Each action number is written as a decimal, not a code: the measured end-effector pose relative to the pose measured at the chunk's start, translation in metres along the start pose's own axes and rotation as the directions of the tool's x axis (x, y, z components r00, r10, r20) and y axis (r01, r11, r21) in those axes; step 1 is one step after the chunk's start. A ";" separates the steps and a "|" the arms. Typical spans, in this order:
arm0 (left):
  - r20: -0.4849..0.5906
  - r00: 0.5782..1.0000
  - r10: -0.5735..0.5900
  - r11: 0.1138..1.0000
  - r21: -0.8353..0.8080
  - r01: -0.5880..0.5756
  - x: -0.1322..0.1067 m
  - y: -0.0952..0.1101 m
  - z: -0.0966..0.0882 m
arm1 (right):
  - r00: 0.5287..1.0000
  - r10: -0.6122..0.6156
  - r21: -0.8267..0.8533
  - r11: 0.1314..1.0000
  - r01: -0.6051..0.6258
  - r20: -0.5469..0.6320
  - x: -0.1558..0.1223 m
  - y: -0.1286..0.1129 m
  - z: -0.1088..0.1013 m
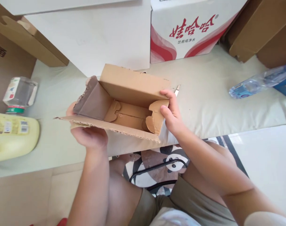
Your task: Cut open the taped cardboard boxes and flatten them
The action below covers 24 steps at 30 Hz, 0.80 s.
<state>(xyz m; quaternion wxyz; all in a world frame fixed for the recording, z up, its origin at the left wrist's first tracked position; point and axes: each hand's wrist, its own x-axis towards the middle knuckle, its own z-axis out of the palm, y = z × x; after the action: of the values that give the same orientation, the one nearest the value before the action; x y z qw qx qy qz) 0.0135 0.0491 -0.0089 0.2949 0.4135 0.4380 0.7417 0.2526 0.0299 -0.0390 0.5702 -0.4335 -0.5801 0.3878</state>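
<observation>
An opened brown cardboard box [133,82] is held up in front of me, tilted so that I look into its inside. Its edges are rough and torn, and rounded flaps lie folded at its bottom. My left hand [92,135] is closed on the box's left end, with some fingers hidden behind the cardboard. At the right end my right hand [171,113] grips the wall, its thumb near a curved flap. Just beyond that hand, a small slim object with a pale blade-like shape [177,90] lies on the cloth; its kind is not clear.
A white carton with red writing [187,37] and a plain white box [95,40] stand behind. A clear water bottle [248,84] lies at right. At left are a clear bottle with a green cap [20,92] and a yellow jug [13,135]. Pale cloth [204,110] covers the surface.
</observation>
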 end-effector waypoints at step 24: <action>-0.036 0.999 -0.007 0.999 0.054 0.009 -0.002 -0.009 -0.015 | 0.998 -0.063 -0.148 0.987 0.062 -0.004 0.004 0.001 0.006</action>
<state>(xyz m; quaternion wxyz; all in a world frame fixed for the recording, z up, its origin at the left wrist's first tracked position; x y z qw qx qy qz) 0.0022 0.0456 -0.0220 0.2787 0.4063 0.4646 0.7358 0.2472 0.0341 -0.0394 0.5509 -0.4579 -0.6181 0.3238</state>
